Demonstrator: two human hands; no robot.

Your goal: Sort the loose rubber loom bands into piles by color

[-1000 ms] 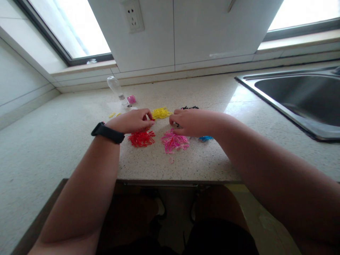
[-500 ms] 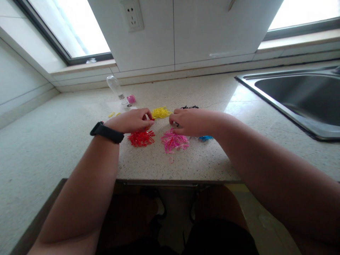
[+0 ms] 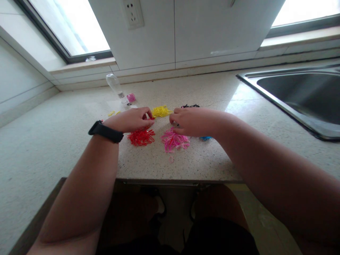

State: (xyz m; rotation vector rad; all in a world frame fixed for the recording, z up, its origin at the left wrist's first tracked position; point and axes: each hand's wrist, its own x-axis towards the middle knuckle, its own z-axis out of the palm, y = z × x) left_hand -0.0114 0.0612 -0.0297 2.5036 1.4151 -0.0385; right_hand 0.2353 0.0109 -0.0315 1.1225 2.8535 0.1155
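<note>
Small rubber bands lie sorted by colour on the speckled counter. My left hand hovers over the red pile, its thumb and fingertips close together with a bit of red band at them. Beyond it is a yellow pile. My right hand is above the pink pile, fingers curved and thumb apart. A small dark bit shows in that gap; whether it is touched I cannot tell. Black bands lie behind this hand, and blue bands are partly hidden under it.
A clear plastic bottle lies near the wall beside a pink object. A few yellow bands are left of my left hand. One pink band lies near the front edge. A steel sink is at right.
Both hands stay almost where they were, with only tiny finger movement. The whole view has shifted slightly.
</note>
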